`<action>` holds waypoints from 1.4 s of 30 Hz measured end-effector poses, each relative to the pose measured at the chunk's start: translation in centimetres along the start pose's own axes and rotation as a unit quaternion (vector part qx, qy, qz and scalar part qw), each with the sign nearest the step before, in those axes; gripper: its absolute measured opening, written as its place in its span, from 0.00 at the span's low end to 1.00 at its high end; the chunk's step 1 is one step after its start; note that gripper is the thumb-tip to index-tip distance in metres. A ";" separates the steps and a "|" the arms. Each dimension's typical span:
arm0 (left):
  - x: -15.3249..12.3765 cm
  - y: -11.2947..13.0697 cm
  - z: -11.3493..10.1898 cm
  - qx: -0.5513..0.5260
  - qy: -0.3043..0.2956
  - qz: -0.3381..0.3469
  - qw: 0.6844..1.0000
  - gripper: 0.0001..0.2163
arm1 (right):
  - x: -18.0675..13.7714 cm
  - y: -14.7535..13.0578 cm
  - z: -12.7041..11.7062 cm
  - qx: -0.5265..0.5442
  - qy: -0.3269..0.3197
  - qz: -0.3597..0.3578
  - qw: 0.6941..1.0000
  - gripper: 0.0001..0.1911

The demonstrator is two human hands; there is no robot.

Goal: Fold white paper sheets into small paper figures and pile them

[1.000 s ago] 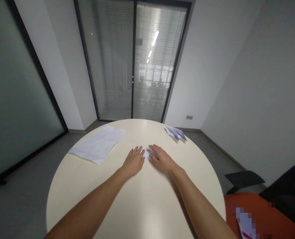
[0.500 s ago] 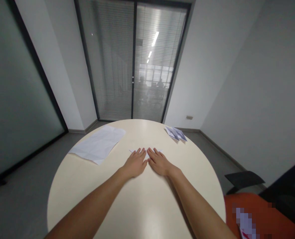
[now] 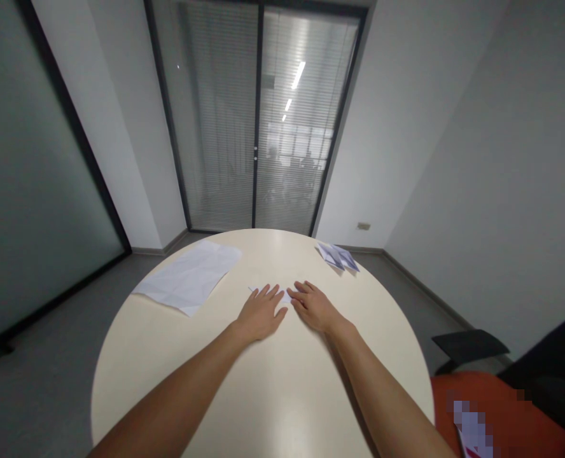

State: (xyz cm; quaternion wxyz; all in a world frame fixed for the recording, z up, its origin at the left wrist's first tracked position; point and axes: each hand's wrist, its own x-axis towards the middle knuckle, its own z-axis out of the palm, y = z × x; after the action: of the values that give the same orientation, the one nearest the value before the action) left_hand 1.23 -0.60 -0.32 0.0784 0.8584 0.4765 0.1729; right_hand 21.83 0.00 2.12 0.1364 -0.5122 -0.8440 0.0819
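A small piece of folded white paper (image 3: 286, 297) lies on the table, mostly hidden under my hands. My left hand (image 3: 259, 313) rests palm down on its left part, fingers stretched out and spread. On the right end of the paper is my right hand (image 3: 312, 306), with its fingers extended and slightly bent, turned towards the left. Neither hand grasps anything.
The round cream table (image 3: 263, 407) carries a large creased white sheet (image 3: 189, 277) at the left. Folded paper pieces (image 3: 337, 257) lie near its far right edge. An orange chair (image 3: 502, 413) with a black armrest (image 3: 471, 345) stands at the right.
My right hand has shifted a little to the right and its fingers now point more to the left, widening the gap between the hands. My left hand has stayed nearly still.
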 end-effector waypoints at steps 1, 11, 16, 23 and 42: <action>0.0 0.0 0.0 0.002 0.000 -0.002 1.000 0.24 | 0.1 0.2 -0.1 0.009 0.005 -0.012 1.000 0.23; 0.3 0.0 0.4 0.019 0.065 -0.016 0.998 0.14 | 0.5 1.5 0.3 0.075 0.044 -0.019 0.996 0.20; 0.5 -0.1 0.3 0.004 0.089 -0.033 0.996 0.11 | 0.4 1.1 -0.2 0.067 0.039 -0.004 0.997 0.17; 0.8 -0.2 0.3 -0.014 0.100 -0.064 0.993 0.14 | 0.2 1.3 -0.8 0.067 0.033 0.069 0.995 0.17; 0.6 0.0 -0.8 0.018 0.127 -0.044 0.991 0.18 | 0.1 0.3 -1.5 0.128 0.039 0.086 0.987 0.20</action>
State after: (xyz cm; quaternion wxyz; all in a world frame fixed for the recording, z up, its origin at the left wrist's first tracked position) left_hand 1.19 -0.12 0.50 0.0094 0.8089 0.5234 0.2679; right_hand 22.53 0.20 3.49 0.2264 -0.5638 -0.7735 0.1807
